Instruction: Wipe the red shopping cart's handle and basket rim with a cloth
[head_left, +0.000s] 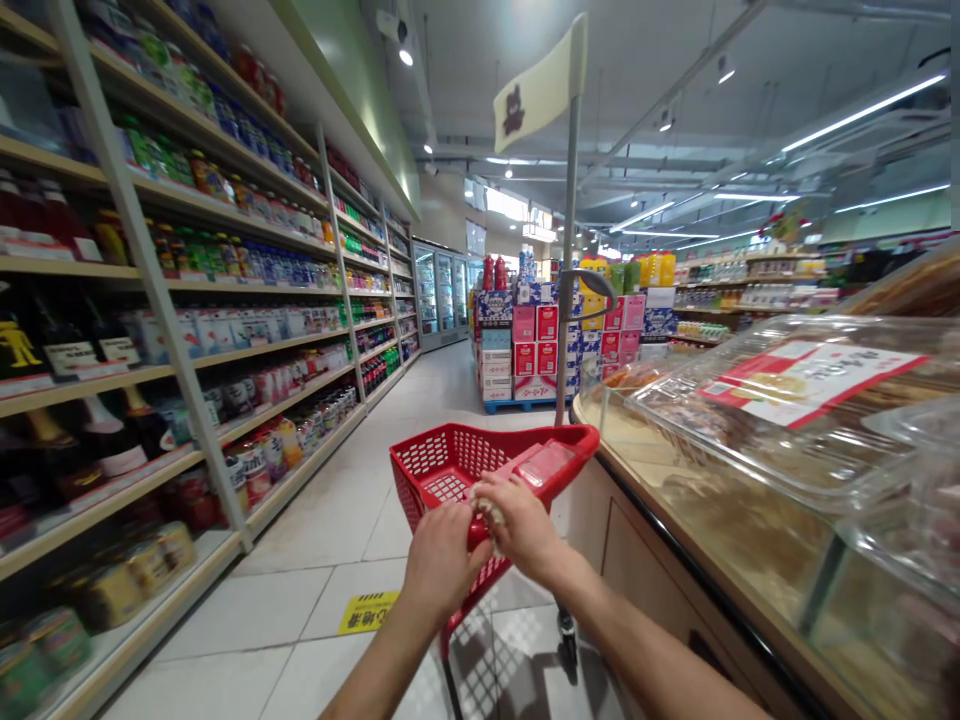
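Observation:
A small red plastic shopping cart with a perforated basket stands right in front of me, and no goods show inside the visible part of it. My left hand is closed over the cart's near edge, where its handle seems to be. Close beside it, almost touching, my right hand is wrapped round the same part. A small whitish crumpled thing shows between the hands; I cannot make out what it is. From the cart's right side rises a grey pole bearing a cream flag with a dark bear figure.
Tall shelves of bottles and cans line the left side. On the right, near the cart, stands a counter topped with clear plastic food boxes. Stacked drink cartons stand ahead on a blue pallet. A yellow floor sticker lies left.

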